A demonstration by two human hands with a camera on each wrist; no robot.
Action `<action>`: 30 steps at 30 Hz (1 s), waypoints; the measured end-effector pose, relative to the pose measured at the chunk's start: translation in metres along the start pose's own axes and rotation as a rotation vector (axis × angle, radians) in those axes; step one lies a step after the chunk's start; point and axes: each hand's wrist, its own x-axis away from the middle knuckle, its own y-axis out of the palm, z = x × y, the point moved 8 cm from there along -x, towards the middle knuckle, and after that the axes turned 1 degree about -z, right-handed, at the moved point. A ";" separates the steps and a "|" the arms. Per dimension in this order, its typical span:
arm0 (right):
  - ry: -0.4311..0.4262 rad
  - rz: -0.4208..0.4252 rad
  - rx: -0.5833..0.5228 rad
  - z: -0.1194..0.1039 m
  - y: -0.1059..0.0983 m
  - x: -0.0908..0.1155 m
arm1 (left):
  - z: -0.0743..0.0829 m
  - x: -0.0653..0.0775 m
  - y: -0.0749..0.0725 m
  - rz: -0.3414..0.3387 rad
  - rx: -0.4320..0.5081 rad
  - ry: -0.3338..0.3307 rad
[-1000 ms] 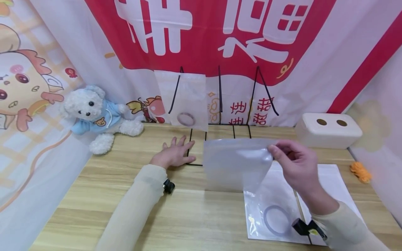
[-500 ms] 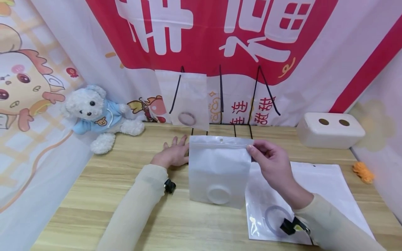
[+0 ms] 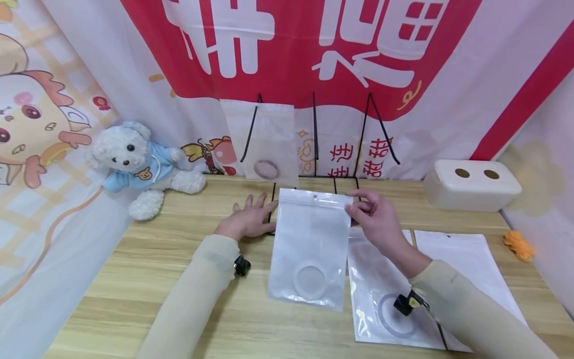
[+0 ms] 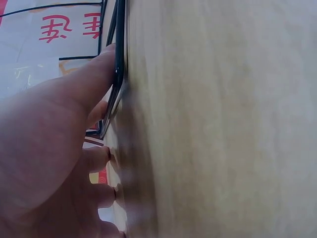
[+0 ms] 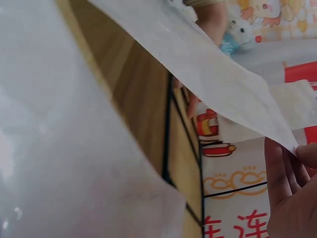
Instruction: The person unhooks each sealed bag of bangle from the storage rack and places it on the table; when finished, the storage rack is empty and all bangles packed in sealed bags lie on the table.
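Observation:
My right hand (image 3: 375, 219) pinches the upper right edge of a white zip bag (image 3: 309, 234) between thumb and fingers. The bag hangs upright above the table, a hang hole in its top strip and a pale ring showing through near the bottom. In the right wrist view the fingers (image 5: 280, 173) grip its edge. My left hand (image 3: 246, 219) rests on the table with fingers spread, touching the base of a black wire rack (image 4: 119, 44). A similar zip bag (image 3: 273, 132) with a ring hangs from the rack's left hook. The raised bag hides part of the rack base.
Two more white zip bags lie on the table at right, the nearer bag (image 3: 369, 279) with a ring and the farther bag (image 3: 466, 269). A white box (image 3: 471, 189) with two holes, an orange yarn bundle (image 3: 518, 245) and a teddy bear (image 3: 139, 167) stand around.
My right hand has brought the zip bag leftward and turned it to face me, upright in front of the rack. My left hand has stayed on the rack base.

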 end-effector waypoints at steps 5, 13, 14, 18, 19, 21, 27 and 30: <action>0.042 -0.087 0.057 0.021 0.011 -0.004 | -0.004 -0.004 0.004 0.017 -0.010 0.023; 0.088 -0.171 0.134 0.044 0.024 -0.006 | -0.001 0.001 0.001 0.010 -0.008 0.009; 0.086 -0.173 0.153 0.045 0.024 -0.006 | 0.000 0.001 0.001 0.008 -0.007 0.009; 0.042 -0.184 0.264 0.046 0.026 -0.006 | 0.003 0.003 0.000 0.000 0.000 0.008; 0.040 -0.182 0.290 0.047 0.026 -0.006 | 0.003 0.004 -0.001 -0.001 0.000 0.008; 0.023 -0.186 0.343 0.047 0.026 -0.007 | 0.004 0.005 -0.001 -0.003 0.000 0.008; -0.022 -0.206 0.478 0.046 0.026 -0.011 | 0.005 0.006 -0.002 -0.002 0.003 0.011; -0.048 -0.216 0.530 0.046 0.027 -0.013 | 0.005 0.006 -0.002 0.000 0.004 0.011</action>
